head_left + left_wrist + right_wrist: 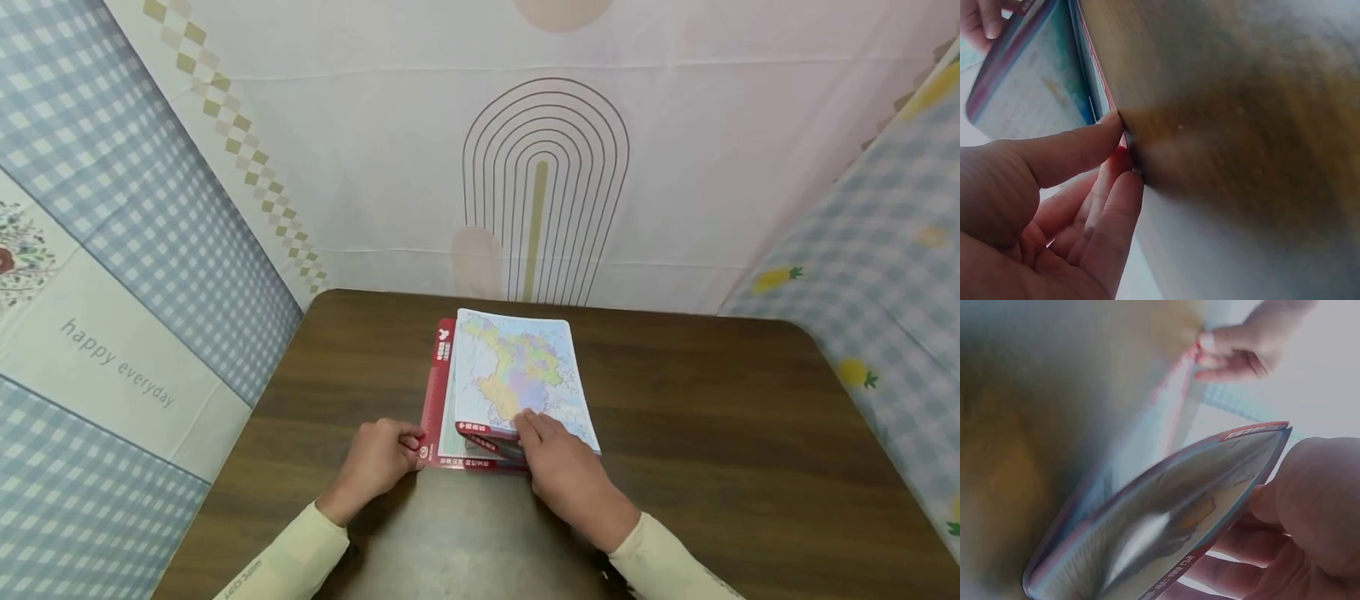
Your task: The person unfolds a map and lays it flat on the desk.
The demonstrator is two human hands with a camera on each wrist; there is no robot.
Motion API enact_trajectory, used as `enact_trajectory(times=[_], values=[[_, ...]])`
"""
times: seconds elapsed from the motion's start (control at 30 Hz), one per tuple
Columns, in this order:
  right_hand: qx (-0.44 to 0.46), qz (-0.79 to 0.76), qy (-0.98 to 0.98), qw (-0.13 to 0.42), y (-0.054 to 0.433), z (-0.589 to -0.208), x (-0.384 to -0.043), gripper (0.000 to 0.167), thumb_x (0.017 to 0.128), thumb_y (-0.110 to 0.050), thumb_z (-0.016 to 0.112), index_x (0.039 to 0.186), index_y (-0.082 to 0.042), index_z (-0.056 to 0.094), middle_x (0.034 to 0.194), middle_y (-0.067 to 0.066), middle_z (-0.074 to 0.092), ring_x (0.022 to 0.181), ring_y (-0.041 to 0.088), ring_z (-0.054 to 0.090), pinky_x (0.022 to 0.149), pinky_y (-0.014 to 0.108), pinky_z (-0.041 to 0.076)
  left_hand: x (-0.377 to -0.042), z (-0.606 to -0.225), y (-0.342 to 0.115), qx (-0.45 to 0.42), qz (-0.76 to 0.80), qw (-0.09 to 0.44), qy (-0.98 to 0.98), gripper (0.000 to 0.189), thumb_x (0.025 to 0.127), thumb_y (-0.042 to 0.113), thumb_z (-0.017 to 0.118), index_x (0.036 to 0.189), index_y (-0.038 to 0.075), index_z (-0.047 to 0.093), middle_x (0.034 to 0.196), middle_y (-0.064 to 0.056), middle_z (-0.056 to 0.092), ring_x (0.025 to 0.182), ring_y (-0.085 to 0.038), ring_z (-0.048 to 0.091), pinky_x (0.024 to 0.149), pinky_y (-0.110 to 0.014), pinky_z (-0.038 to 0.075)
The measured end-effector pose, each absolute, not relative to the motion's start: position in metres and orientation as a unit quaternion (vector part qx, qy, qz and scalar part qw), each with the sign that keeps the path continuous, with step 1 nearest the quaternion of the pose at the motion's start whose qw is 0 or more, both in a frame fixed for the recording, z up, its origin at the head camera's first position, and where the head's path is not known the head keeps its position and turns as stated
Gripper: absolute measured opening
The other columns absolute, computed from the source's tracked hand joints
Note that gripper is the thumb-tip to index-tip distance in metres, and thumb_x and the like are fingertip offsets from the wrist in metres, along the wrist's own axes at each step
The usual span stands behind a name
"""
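A folded, glossy map lies on the table, its top panel showing a coloured map on pale blue. The red-bordered bottom panel sticks out to the left. At its near left corner my left hand pinches the edge between thumb and fingers, as the left wrist view also shows. My right hand rests on the near right part of the top panel, fingers extended. Seen from the right wrist, the upper layers bow apart at the fold, with right-hand fingers against their outer side.
The dark wooden table extends on both sides of the map. Behind it hangs a pale cloth with an arch pattern. Checked cloths hang at the left and right.
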State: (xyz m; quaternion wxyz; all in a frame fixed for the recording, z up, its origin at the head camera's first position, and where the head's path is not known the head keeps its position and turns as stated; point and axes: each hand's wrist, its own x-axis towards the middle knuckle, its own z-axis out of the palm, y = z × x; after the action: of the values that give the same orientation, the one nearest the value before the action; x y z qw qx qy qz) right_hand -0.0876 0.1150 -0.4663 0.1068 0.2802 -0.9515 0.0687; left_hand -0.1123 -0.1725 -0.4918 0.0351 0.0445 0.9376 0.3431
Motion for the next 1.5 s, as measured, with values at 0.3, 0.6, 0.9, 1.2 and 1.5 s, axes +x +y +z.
enact_trajectory(times=[0.3,0.6,0.9,1.2,1.5], values=[[0.284,0.148,-0.922,0.215,0.149,-0.444,-0.092,0.038,0.095,-0.002,0.075,0.131,0.004,0.065,0.127,0.022,0.074,0.116,0.034,0.073,0.09,0.046,0.061,-0.117,-0.488,-0.174,0.046,0.345,0.071,0.935,0.037,0.078,0.003,0.092,0.113,0.001,0.081,0.09,0.0,0.077,0.076,-0.008,0.066,0.071,-0.029,0.06],[0.255,0.181,-0.909,0.275,0.192,-0.431,-0.091,0.035,0.098,0.001,0.069,0.133,0.005,0.065,0.122,0.021,0.075,0.106,0.037,0.076,0.082,0.05,0.062,-0.119,-0.486,-0.173,0.054,0.339,0.094,0.935,0.038,0.079,0.004,0.092,0.116,0.004,0.081,0.086,0.002,0.074,0.077,-0.012,0.06,0.07,-0.029,0.053],[0.206,0.211,-0.917,0.27,0.228,-0.422,-0.077,0.046,0.092,0.012,0.069,0.137,0.002,0.065,0.118,0.019,0.076,0.1,0.035,0.076,0.079,0.052,0.06,-0.121,-0.485,-0.178,0.052,0.328,0.1,0.938,0.037,0.079,0.007,0.092,0.115,0.006,0.082,0.082,0.004,0.07,0.077,-0.014,0.057,0.068,-0.03,0.049],[0.152,0.201,-0.93,0.268,0.259,-0.427,-0.059,0.043,0.095,0.014,0.065,0.137,0.005,0.065,0.121,0.025,0.074,0.096,0.042,0.075,0.074,0.056,0.058,-0.12,-0.481,-0.198,0.046,0.287,0.11,0.951,0.038,0.078,0.005,0.092,0.115,0.007,0.082,0.083,0.004,0.071,0.078,-0.013,0.057,0.071,-0.031,0.049],[0.102,0.157,-0.939,0.289,0.282,-0.438,-0.044,0.047,0.091,0.011,0.068,0.137,0.003,0.065,0.118,0.024,0.074,0.092,0.042,0.074,0.071,0.059,0.057,-0.119,-0.479,-0.217,0.055,0.26,0.117,0.957,0.044,0.078,0.004,0.092,0.12,0.009,0.081,0.076,0.005,0.067,0.073,-0.013,0.056,0.067,-0.032,0.047]])
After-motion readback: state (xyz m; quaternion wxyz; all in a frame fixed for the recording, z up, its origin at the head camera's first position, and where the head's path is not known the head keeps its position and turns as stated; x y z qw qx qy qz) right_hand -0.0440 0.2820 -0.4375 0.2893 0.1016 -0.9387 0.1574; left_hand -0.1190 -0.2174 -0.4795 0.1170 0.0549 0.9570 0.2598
